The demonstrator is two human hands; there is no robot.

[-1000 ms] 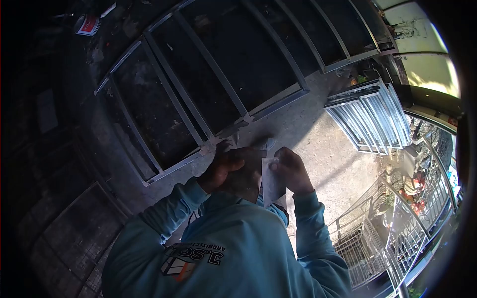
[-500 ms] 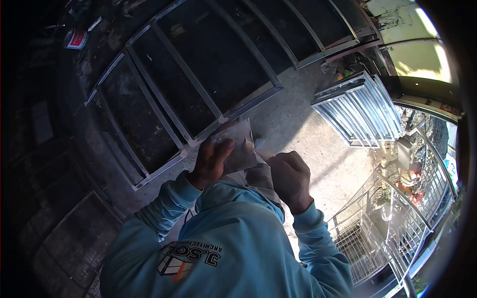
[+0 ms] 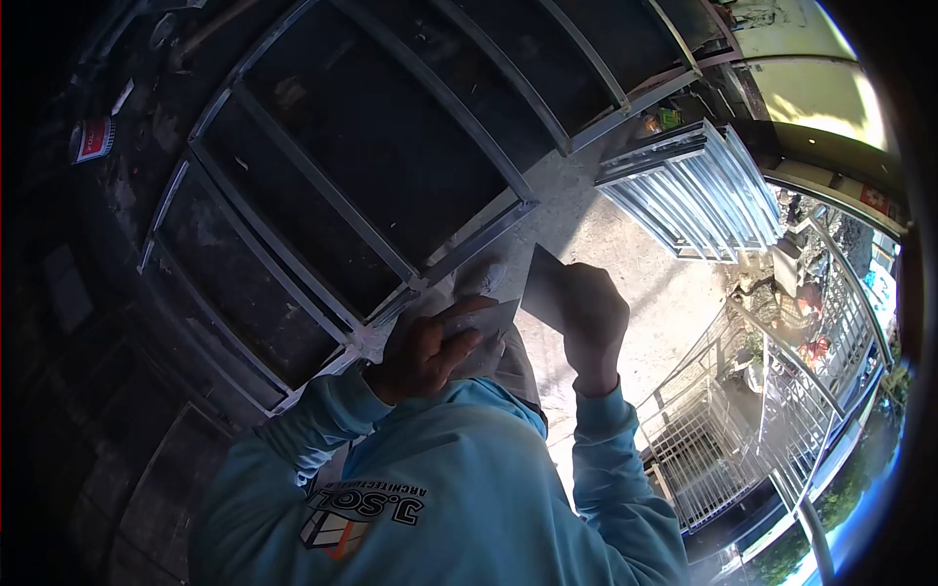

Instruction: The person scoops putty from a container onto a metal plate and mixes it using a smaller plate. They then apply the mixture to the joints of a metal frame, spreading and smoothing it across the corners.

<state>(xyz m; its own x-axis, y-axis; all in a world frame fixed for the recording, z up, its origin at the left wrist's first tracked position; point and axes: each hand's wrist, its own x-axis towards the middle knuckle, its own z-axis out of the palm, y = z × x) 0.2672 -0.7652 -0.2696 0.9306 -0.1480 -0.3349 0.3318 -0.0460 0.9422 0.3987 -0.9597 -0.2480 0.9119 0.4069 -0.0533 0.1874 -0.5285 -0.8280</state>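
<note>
My left hand [image 3: 430, 347] is closed on a thin, flat grey plate [image 3: 493, 319], the thumb pressed along its face. On the right, my right hand [image 3: 591, 308] grips another thin grey plate [image 3: 542, 285], dark on the side I see, with a pointed corner up. The two plates are close together in front of my body, with a narrow gap between them. Just beyond lies a metal frame [image 3: 469, 239] with several crossbars; pinkish patches show at some of its joints.
Stacked silvery metal frames [image 3: 694, 190] stand in sunlight on the right. Metal railings [image 3: 708, 459] are at the lower right. A can with a red label [image 3: 93, 140] is at the far left. A shoe [image 3: 479, 277] shows on the concrete floor below my hands.
My right hand has risen and its plate now shows clearly, apart from the left one. The left plate has tilted and dropped slightly. The whole view has shifted.
</note>
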